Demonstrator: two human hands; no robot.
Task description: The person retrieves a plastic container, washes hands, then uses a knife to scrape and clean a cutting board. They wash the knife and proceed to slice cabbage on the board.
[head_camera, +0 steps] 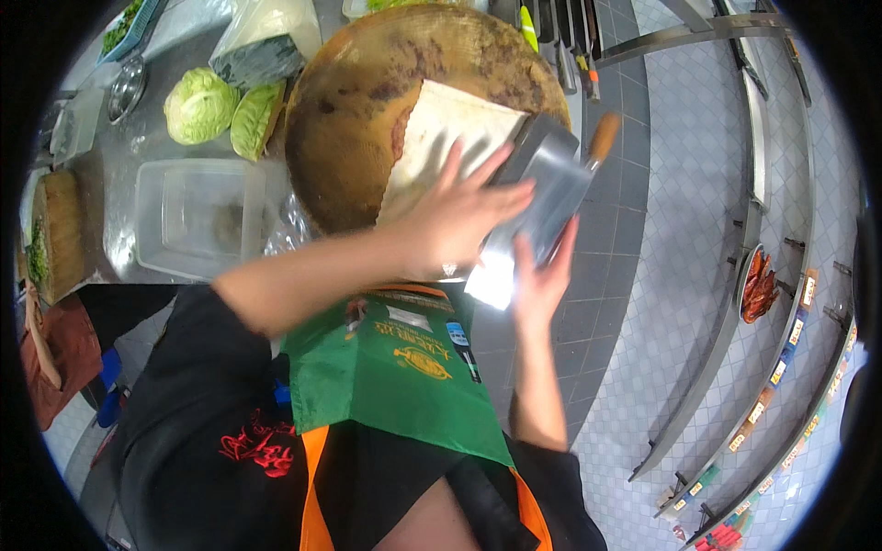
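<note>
On a round wooden chopping block [344, 138] lies a pale flat sheet [455, 117] with a reddish-brown edge; its material is hard to tell. A broad-bladed cleaver [551, 182] with a wooden handle is at the block's right edge, its handle pointing up and right. My left hand [458, 213], blurred, reaches across with fingers spread over the sheet and the near side of the blade. Whether its fingertips touch the metal cannot be made out. My right hand [544, 275] has its thumb and fingers at the lower part of the blade. Glare hides the blade's lower corner.
Left of the block are a clear plastic container [200, 220], a whole cabbage [201, 107], a cut cabbage piece [255, 122] and a bagged item [265, 48]. Several knives [568, 41] stand beyond the block. A plate of reddish-brown food [758, 286] is at far right.
</note>
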